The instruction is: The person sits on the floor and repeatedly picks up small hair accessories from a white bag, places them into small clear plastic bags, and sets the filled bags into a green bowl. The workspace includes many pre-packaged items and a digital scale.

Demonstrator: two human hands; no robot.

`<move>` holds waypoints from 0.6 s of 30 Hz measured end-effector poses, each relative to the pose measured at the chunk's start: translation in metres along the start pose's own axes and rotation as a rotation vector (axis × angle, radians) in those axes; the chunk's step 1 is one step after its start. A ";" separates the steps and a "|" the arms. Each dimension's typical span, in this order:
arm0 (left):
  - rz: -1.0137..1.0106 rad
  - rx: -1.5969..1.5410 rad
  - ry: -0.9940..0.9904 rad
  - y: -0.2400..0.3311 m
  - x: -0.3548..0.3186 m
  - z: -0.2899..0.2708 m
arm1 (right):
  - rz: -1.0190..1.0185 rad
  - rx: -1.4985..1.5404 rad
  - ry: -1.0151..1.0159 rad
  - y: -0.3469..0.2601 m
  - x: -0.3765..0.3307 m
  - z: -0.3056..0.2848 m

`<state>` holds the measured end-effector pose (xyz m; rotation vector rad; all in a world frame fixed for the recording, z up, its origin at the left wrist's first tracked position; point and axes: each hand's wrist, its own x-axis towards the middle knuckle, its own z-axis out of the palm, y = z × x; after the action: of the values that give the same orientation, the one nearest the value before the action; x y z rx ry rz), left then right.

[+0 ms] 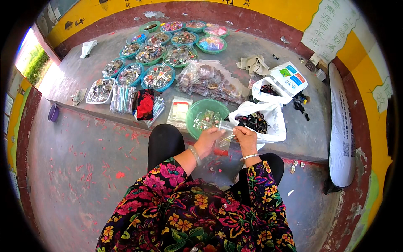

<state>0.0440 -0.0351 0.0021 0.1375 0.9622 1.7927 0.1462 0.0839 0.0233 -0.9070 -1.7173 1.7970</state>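
We find the left hand (207,140) and right hand (246,139) pinching a clear plastic bag (223,143) at its upper part — apparently to steady it — just in front of the green plastic basin (193,114), set, we judge, for easy reach.

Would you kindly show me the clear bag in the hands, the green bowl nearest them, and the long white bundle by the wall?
Clear bag (224,142): head view, its lower part.
Green bowl (204,105): head view, upper inner wall.
White bundle (338,136): head view, around its middle.
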 end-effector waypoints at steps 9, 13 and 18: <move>-0.001 -0.015 0.012 -0.005 0.004 -0.010 | -0.215 -0.197 0.044 0.006 0.001 0.003; 0.009 0.083 0.022 0.002 0.000 -0.004 | -0.416 -0.368 0.006 0.007 0.000 0.001; 0.040 0.158 0.001 -0.005 0.004 -0.006 | -0.111 -0.189 -0.021 0.009 0.004 -0.005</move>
<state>0.0426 -0.0343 -0.0065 0.2571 1.1086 1.7518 0.1481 0.0894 0.0142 -0.8517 -1.9372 1.5985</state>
